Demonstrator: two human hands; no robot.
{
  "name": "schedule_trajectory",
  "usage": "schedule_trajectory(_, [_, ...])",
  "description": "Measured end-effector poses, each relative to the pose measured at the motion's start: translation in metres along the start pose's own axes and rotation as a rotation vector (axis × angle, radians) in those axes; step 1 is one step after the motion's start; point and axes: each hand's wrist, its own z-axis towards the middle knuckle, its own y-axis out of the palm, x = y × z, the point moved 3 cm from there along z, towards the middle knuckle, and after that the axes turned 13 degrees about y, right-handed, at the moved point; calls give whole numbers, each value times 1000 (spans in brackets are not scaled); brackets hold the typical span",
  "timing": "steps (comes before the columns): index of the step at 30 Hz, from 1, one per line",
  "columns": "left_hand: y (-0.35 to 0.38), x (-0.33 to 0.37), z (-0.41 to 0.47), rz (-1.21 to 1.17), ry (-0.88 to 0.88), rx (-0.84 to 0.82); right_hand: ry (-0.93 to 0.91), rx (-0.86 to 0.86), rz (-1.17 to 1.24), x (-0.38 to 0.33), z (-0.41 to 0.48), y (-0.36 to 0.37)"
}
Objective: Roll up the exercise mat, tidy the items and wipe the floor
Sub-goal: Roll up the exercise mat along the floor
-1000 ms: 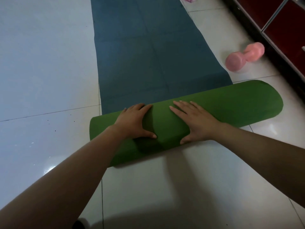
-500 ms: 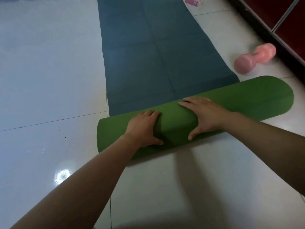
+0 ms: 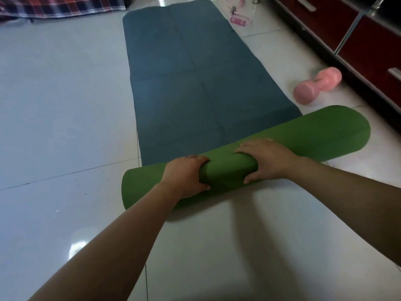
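Fingers first: on the left hand point(image 3: 184, 177) the fingers point(image 3: 195, 158) hook over the far crest of the green roll point(image 3: 303, 135) and the thumb clamps the near side, so that's a proper wrapped grip. The right hand point(image 3: 267, 161) mirrors it just beside, fingers draped over the top and thumb pressed in low. Both hands sit close together around the middle, and I'd say that's to squeeze the core tight before pushing on, since a loose centre makes a fat, sloppy tube. Out from the hands, the roll lies at a slant on the near end of the exercise mat point(image 3: 191, 72), its right end farther away than its left and poking out past the mat's right edge. That skew looks like the thing to correct, or the layers will spiral off to one side. Beyond it most of the blue-grey mat lies flat on the pale tiled floor point(image 3: 54, 105), running away toward a plaid cloth point(image 3: 54, 5), so the rolling is in its early part. A pink dumbbell point(image 3: 316, 88) rests on the tile near the roll's right end but apart from it, close to the red cabinet point(image 3: 368, 51). A small pink item point(image 3: 238, 19) lies by the mat's far corner. Tidying and wiping are not yet begun.
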Motion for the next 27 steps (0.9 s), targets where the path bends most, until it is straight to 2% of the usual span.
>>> schedule_trajectory(4, [-5,8,-7,29,10,24,36,-9,8,-2,-13,-1])
schedule_trajectory(11, [-28,23,-39,28,-7,-6,46,88,36,-20,-45,-16])
schedule_trajectory(19, [-49,42,-55,-35,106,-215,38,-44,102,-20,-85,-21])
schedule_trajectory(22, [-34,27,-43,-117,79,-224,80,-78,158,-12,-71,-12])
schedule_trajectory(27, [9,-14,-39,-146,51,-140,78,-10,109,-9,-35,17])
